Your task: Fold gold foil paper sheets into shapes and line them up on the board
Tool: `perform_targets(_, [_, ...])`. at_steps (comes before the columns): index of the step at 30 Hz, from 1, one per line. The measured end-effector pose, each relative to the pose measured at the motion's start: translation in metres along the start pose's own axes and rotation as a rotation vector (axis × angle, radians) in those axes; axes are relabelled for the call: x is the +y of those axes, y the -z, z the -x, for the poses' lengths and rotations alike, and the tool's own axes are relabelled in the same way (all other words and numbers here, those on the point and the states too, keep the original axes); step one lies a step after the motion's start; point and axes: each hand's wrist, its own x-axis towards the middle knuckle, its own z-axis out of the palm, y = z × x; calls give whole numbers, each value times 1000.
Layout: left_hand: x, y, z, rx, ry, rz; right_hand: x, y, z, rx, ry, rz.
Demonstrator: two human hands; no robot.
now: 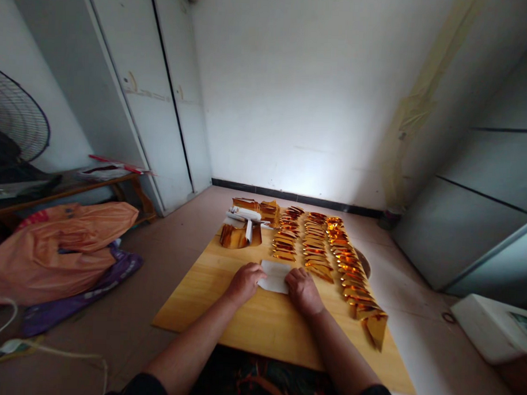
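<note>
A white sheet of paper [275, 276] lies flat on a wooden board [208, 288] in front of me. My left hand [244, 281] presses on its left edge with curled fingers. My right hand [302, 289] rests on its right edge. Beyond the sheet, several folded gold foil pieces [316, 245] lie in three rows running away from me, the right row [355, 281] reaching closest to me. At the far left of the board sits a curved stack of gold foil sheets [236, 237] with a white roll [244, 214] on it.
An orange plastic bag [63, 242] lies on the floor at left over purple cloth. A fan [15, 125] and a low shelf stand behind it. A white box [492, 326] sits at right near grey cabinets. A white cable [46, 348] crosses the floor at bottom left.
</note>
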Motion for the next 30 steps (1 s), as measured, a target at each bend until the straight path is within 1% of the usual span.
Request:
perform_targets(4, [-3,1,3,3,-47,-5,1,-1,0,12,-10,-19])
perform_targets(8, [-4,6,8,-4,-89,-11,2,-4,-2,16,-58,-39])
perform_targets(11, [0,9,9,-9,-70,-37,1,-5,-6,-12,-99,-29])
perform_targets(15, [11,11,1,-17,-24,-80,-8,0,-14,-25,-148,1])
perform_targets(19, [18,6,-6,-2,33,-149,-21,4,-24,-19,-290,-126])
perform_targets(21, [19,3,-7,17,51,-170,-27,3,-29,-74,-398,-140])
perform_targets(24, [19,1,-5,39,49,-169,-33,2,-33,-170,-537,-93])
perform_targets(27, [20,1,-3,35,42,-199,-39,3,-37,-231,-606,-33])
perform_targets(30, [21,2,-3,23,44,-239,-45,4,-41,-264,-632,10])
